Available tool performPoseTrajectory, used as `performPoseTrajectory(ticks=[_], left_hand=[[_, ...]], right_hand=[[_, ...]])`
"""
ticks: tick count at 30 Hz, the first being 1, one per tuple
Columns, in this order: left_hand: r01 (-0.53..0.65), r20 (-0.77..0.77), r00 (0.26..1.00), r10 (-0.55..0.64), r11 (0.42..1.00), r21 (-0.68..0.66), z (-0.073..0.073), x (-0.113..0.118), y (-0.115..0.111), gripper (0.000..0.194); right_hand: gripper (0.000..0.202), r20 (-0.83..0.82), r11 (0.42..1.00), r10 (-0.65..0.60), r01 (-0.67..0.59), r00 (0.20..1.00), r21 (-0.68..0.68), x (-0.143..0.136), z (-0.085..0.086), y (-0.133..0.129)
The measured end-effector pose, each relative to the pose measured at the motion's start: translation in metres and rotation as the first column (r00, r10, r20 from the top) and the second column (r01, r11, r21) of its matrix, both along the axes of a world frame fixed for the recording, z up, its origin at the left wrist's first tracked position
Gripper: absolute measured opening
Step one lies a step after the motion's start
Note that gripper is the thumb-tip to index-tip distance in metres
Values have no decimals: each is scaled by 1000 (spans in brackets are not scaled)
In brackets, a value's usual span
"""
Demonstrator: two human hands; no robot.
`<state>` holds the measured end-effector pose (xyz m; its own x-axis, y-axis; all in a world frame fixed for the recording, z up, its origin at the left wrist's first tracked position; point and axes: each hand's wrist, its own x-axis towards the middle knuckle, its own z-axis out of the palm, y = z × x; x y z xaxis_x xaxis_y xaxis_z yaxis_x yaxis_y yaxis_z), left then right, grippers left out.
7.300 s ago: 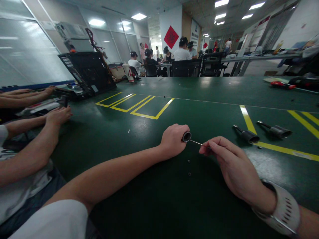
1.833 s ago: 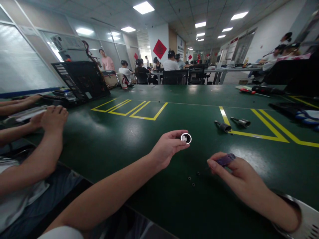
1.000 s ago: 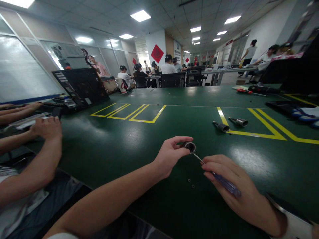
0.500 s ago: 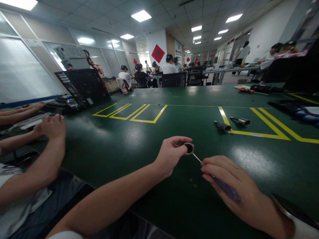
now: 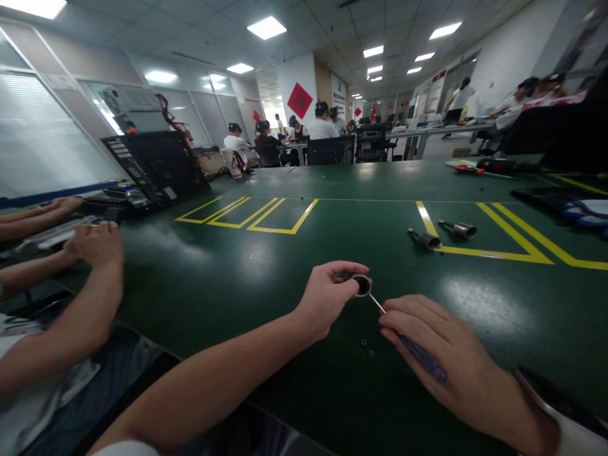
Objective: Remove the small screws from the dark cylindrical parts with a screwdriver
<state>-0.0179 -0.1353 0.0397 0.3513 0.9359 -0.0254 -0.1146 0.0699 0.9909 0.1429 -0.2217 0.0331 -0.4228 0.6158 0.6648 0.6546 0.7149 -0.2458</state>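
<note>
My left hand (image 5: 327, 294) is closed around a hollow metal socket (image 5: 363, 285), its round opening facing me. In my right hand (image 5: 427, 342) is a screwdriver (image 5: 425, 359) with a translucent purple handle and a thin shaft; the shaft's tip reaches into the socket's opening and is hidden there. Below the socket, two tiny dark rings (image 5: 371, 353) that look like nuts lie on the green table (image 5: 247, 285). Farther off to the right rest two similar metal sockets with thin shanks, one (image 5: 424, 239) by the yellow tape and the other (image 5: 457, 229) inside the marked area.
Yellow tape (image 5: 494, 255) outlines areas on the table. At the back right lie a red-handled tool (image 5: 468, 169) and a black tray (image 5: 555, 199). On the left are a co-worker's hands (image 5: 97, 244) and a black computer case (image 5: 154, 168). People sit at tables beyond.
My right hand and the screwdriver have shifted slightly left toward the socket, and less of the shaft shows. The left hand keeps its hold nearly unmoved.
</note>
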Motion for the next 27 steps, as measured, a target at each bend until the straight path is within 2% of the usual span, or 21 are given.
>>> performPoseTrajectory(ticks=[3, 7, 10, 14, 20, 27], left_hand=[[-4, 13, 1000, 4, 1000, 3, -2, -1, 2, 19], [-3, 29, 1000, 4, 1000, -16, -2, -2, 4, 16], [3, 36, 999, -2, 1000, -27, -1, -2, 5, 16], [-7, 42, 999, 7, 1000, -19, -2, -2, 5, 18], [-24, 32, 999, 24, 1000, 12, -5, 0, 4, 16], [-81, 10, 997, 81, 994, 80, -5, 2, 3, 16]], right_hand=[[19, -123, 1000, 0, -1, 992, -15, 3, 1, -1], [12, -341, 992, -89, 54, 936, -111, 7, 3, -1], [12, -413, 983, -129, 63, 901, -170, 6, 2, 1], [12, -377, 985, -86, 22, 922, -170, 5, 1, 0], [20, -203, 1000, 19, -23, 979, -15, 2, 4, -5], [20, -31, 997, 20, -17, 999, 80, -5, 4, -2]])
